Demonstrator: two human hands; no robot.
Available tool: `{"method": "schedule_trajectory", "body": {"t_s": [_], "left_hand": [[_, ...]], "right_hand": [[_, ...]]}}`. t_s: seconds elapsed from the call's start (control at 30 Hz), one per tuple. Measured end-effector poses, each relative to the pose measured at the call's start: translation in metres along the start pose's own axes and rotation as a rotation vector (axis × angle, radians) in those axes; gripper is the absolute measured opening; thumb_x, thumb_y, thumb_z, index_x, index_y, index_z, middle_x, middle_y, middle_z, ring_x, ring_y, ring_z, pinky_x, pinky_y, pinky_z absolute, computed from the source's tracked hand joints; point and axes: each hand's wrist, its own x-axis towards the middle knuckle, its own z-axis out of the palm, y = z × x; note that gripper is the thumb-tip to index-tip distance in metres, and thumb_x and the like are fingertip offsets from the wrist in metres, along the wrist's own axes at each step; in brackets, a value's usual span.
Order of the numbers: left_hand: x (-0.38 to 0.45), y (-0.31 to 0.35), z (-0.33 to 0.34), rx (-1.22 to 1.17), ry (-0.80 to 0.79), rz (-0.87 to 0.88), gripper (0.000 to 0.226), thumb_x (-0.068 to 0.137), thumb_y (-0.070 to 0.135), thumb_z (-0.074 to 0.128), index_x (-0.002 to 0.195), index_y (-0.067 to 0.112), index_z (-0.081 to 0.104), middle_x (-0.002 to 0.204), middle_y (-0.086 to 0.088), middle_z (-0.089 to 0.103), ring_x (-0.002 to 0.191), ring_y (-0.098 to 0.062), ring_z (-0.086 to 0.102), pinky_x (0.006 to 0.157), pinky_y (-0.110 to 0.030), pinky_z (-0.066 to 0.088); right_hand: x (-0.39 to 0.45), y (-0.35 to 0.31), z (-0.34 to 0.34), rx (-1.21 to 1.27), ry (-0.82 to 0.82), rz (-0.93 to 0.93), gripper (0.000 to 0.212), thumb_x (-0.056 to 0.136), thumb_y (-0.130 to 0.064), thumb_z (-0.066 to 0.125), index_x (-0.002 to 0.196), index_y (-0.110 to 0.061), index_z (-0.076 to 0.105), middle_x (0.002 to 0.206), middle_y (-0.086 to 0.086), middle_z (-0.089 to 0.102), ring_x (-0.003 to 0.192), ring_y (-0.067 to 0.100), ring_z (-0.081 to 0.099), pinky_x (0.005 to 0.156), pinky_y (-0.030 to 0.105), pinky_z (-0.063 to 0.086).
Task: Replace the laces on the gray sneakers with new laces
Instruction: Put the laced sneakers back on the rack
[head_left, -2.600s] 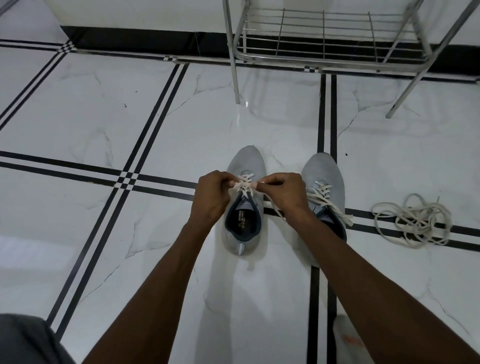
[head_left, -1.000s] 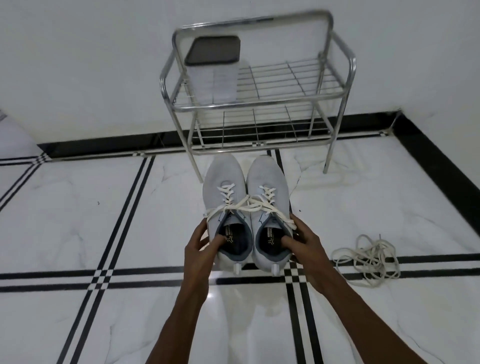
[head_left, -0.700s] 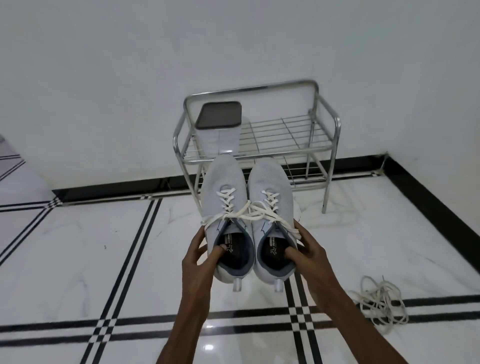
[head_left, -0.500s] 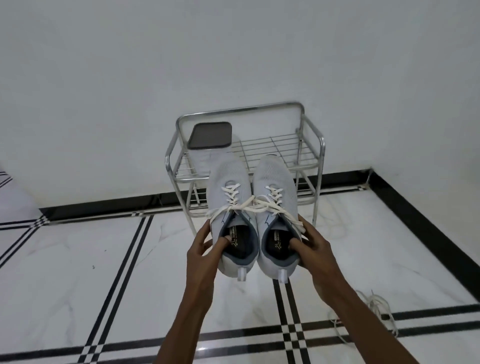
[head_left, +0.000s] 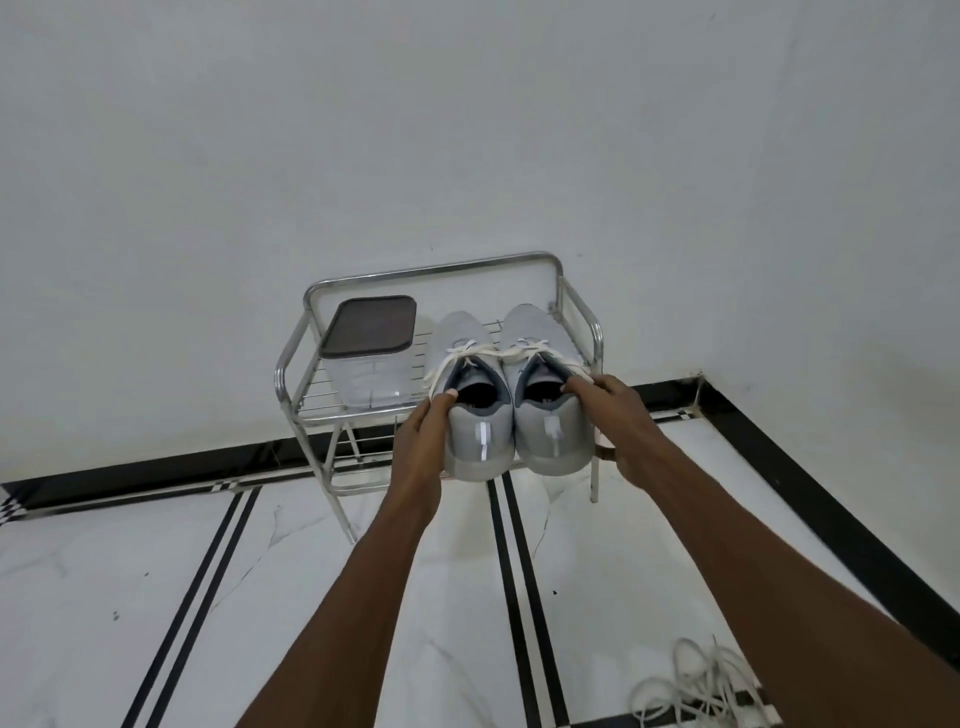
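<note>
Currently both gray sneakers (head_left: 511, 395) are held side by side at the top shelf of the steel shoe rack (head_left: 576, 306), heels toward the camera, toes over the wire shelf; whether the soles already rest on the wire can't be told. L hand (head_left: 423, 431) grips the outer heel of the L shoe, thumb hooked over the collar. R hand (head_left: 610, 410) grips the outer heel of the R shoe, fingers curled over its collar. Hands apart, one per shoe, shoes touching betw. them. White laces (head_left: 493, 354) are threaded and tied on both, loose ends trailing down the L side. Judgement: relacing looks complete; step in hand is stowing the pair on the rack. Next move calls for sliding the pair fwd until the heels clear the front rail, then letting go w/o snagging the trailing lace ends on the wire. Obstruction: a clear plastic container (head_left: 366, 387) w/ dark lid (head_left: 369, 326) occupies the L part of the same shelf, just beside the L shoe; shelf room is tight. A pile of loose laces (head_left: 701, 691), presumably the old set, lies on the floor well in front of the rack, to its R.
</note>
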Motion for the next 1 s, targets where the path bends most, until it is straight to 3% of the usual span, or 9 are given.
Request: {"method": "schedule_trajectory", "body": {"t_s": [0.17,0.3,0.4,0.47,0.57,0.67,0.8,0.93,1.0], "left_hand": [[0.034,0.014,0.022,0.026,0.022,-0.02,0.033,0.095,0.05,0.055,0.095,0.024,0.075,0.097,-0.001,0.078,0.101,-0.027,0.071,0.094,-0.05,0.055],[0.057,0.021,0.029,0.06,-0.002,0.037,0.043,0.097,0.058,0.046,0.108,0.027,0.074,0.103,0.002,0.078,0.101,-0.021,0.072,0.096,-0.049,0.056],[0.071,0.022,0.031,0.138,-0.005,0.087,0.078,0.077,0.082,0.057,0.13,0.025,0.065,0.123,0.002,0.071,0.114,-0.019,0.066,0.103,-0.048,0.052],[0.069,0.021,0.03,0.244,-0.039,0.149,0.095,0.067,0.085,0.069,0.138,0.025,0.055,0.132,0.004,0.065,0.12,-0.015,0.062,0.102,-0.04,0.052],[0.07,0.016,0.028,0.319,-0.107,0.265,0.075,0.07,0.056,0.088,0.132,0.032,0.055,0.121,0.015,0.068,0.106,0.0,0.067,0.085,-0.02,0.055],[0.081,0.014,0.026,0.41,-0.099,0.332,0.076,0.069,0.049,0.091,0.133,0.03,0.055,0.122,0.012,0.069,0.108,-0.005,0.068,0.093,-0.032,0.058],[0.093,0.014,0.024,0.558,-0.071,0.351,0.077,0.073,0.053,0.086,0.137,0.026,0.054,0.126,0.007,0.069,0.111,-0.012,0.067,0.098,-0.04,0.056],[0.1,0.017,0.03,0.637,-0.03,0.346,0.058,0.087,0.035,0.079,0.136,0.018,0.053,0.129,-0.002,0.066,0.115,-0.021,0.064,0.093,-0.033,0.051],[0.096,0.016,0.031,0.683,-0.007,0.371,0.053,0.091,0.026,0.075,0.137,0.013,0.053,0.133,-0.006,0.063,0.122,-0.026,0.06,0.098,-0.036,0.05]], "right_hand": [[0.046,-0.021,0.007,-0.017,-0.028,0.006,0.031,0.089,-0.047,0.061,0.108,-0.023,0.066,0.107,-0.001,0.066,0.09,0.016,0.058,0.068,0.031,0.047],[0.081,-0.025,0.017,-0.004,-0.089,0.071,0.058,0.08,-0.066,0.055,0.118,-0.024,0.067,0.115,0.0,0.07,0.104,0.022,0.064,0.087,0.042,0.057],[0.095,-0.026,0.019,0.035,-0.179,0.027,0.069,0.079,-0.076,0.055,0.129,-0.03,0.061,0.125,-0.005,0.065,0.114,0.019,0.06,0.092,0.043,0.054],[0.097,-0.024,0.016,0.038,-0.238,-0.039,0.086,0.068,-0.084,0.063,0.135,-0.03,0.056,0.134,-0.006,0.061,0.121,0.017,0.057,0.101,0.047,0.05],[0.098,-0.008,0.007,0.057,-0.302,-0.169,0.087,0.064,-0.062,0.086,0.137,-0.031,0.051,0.131,-0.001,0.065,0.118,0.017,0.063,0.102,0.042,0.051],[0.099,0.006,0.004,0.07,-0.371,-0.276,0.059,0.074,-0.038,0.088,0.125,-0.037,0.058,0.125,-0.004,0.069,0.116,0.012,0.066,0.099,0.035,0.054],[0.104,0.003,0.012,-0.061,-0.296,-0.353,0.054,0.082,-0.04,0.08,0.129,-0.033,0.055,0.128,-0.007,0.065,0.119,0.009,0.062,0.102,0.037,0.053],[0.114,-0.002,0.022,-0.228,-0.18,-0.361,0.067,0.084,-0.049,0.075,0.141,-0.024,0.052,0.134,-0.001,0.062,0.124,0.017,0.059,0.106,0.045,0.049],[0.111,-0.007,0.028,-0.309,-0.086,-0.329,0.068,0.086,-0.046,0.073,0.143,-0.016,0.05,0.136,0.005,0.061,0.125,0.025,0.057,0.105,0.042,0.048]]}}
